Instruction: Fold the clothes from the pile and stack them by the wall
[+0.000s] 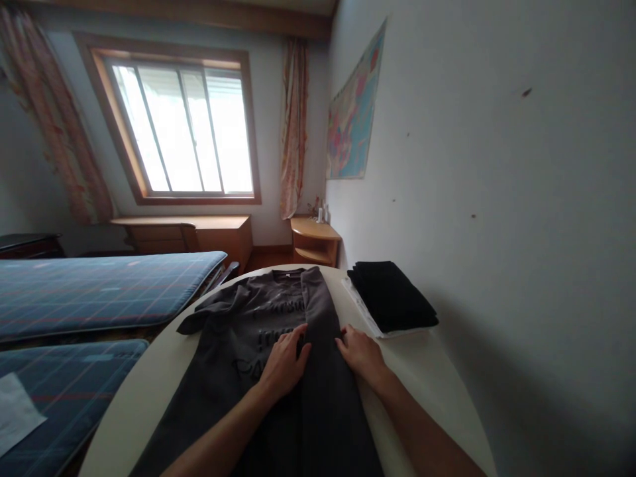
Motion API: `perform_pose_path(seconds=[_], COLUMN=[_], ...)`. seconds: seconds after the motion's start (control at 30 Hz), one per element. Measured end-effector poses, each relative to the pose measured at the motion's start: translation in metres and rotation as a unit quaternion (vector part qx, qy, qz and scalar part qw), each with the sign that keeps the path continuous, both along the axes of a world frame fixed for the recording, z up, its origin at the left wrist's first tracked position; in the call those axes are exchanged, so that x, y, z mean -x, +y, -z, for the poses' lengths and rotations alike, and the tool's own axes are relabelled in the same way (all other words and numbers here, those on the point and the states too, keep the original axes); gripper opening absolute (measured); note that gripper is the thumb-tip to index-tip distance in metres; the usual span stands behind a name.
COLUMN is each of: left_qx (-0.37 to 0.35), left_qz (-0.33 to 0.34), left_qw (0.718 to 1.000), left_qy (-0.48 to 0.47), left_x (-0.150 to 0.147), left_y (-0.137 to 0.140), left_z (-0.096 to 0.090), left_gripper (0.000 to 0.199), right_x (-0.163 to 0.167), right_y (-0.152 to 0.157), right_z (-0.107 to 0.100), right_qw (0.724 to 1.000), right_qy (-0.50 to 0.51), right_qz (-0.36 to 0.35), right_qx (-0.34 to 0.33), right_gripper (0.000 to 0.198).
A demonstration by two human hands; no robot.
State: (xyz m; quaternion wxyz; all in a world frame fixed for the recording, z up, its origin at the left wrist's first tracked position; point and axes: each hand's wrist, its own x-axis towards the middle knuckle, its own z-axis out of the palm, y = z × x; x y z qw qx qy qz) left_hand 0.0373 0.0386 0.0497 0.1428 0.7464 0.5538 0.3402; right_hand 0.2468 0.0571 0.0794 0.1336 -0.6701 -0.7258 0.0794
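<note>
A dark grey T-shirt (223,338) with black lettering lies spread on the round table. Its right side is folded inward as a long strip (325,371) over part of the lettering, while the left sleeve (213,311) stays spread out. On the front of the shirt rests my left hand (285,361), thumb apart from the fingers, at the inner edge of the strip. My right hand (362,354) touches the outer folded edge with its fingertips, the fingers slightly bent and apart. I see nothing gripped in either hand.
A stack of folded black clothes (392,298), with white cloth underneath, sits at the right of the pale round table (149,391). Plaid mattresses (99,291) are on the left, a white wall (521,265) on the right. Behind stand a desk (223,225) and a corner shelf (315,228).
</note>
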Motion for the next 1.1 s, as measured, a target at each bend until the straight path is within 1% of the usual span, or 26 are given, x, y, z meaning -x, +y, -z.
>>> perform_pose_path(seconds=[0.13, 0.27, 0.37, 0.43, 0.5, 0.57, 0.67, 0.77, 0.93, 1.1], left_qx=[0.007, 0.040, 0.054, 0.056, 0.051, 0.038, 0.026, 0.028, 0.014, 0.024], left_qz=[-0.020, -0.036, -0.015, -0.005, -0.014, -0.036, -0.078, -0.103, -0.108, -0.106], left_qw=[0.999, 0.995, 0.994, 0.994, 0.994, 0.994, 0.992, 0.989, 0.988, 0.987], left_qy=[0.050, 0.083, 0.089, 0.094, 0.096, 0.094, 0.094, 0.104, 0.111, 0.122], left_x=[0.002, -0.004, -0.012, -0.016, -0.018, -0.018, -0.016, -0.016, -0.018, -0.020], left_y=[0.033, 0.075, 0.099, 0.109, 0.113, 0.113, 0.107, 0.102, 0.098, 0.097], left_z=[-0.009, -0.016, -0.013, -0.010, -0.006, -0.003, 0.000, 0.000, -0.001, -0.003], left_gripper=[0.044, 0.042, 0.037, 0.033, 0.032, 0.038, 0.044, 0.043, 0.050, 0.054], right_x=[-0.003, -0.005, -0.005, -0.006, -0.007, -0.007, -0.005, -0.005, -0.011, -0.016], right_y=[0.001, 0.003, 0.006, 0.007, 0.008, 0.007, 0.004, 0.001, -0.001, -0.001], right_z=[0.002, 0.006, 0.011, 0.013, 0.014, 0.013, 0.011, 0.008, 0.008, 0.007], right_qw=[0.999, 0.999, 0.999, 0.998, 0.997, 0.997, 0.997, 0.995, 0.990, 0.987], right_qy=[0.025, 0.036, 0.041, 0.052, 0.063, 0.067, 0.073, 0.078, 0.101, 0.123], right_qz=[-0.023, -0.034, -0.029, -0.028, -0.029, -0.028, -0.032, -0.052, -0.092, -0.104], right_qx=[0.000, -0.020, -0.016, -0.014, -0.016, -0.014, -0.014, -0.025, -0.022, -0.003], right_gripper=[0.021, 0.019, 0.018, 0.018, 0.020, 0.022, 0.029, 0.035, 0.035, 0.037])
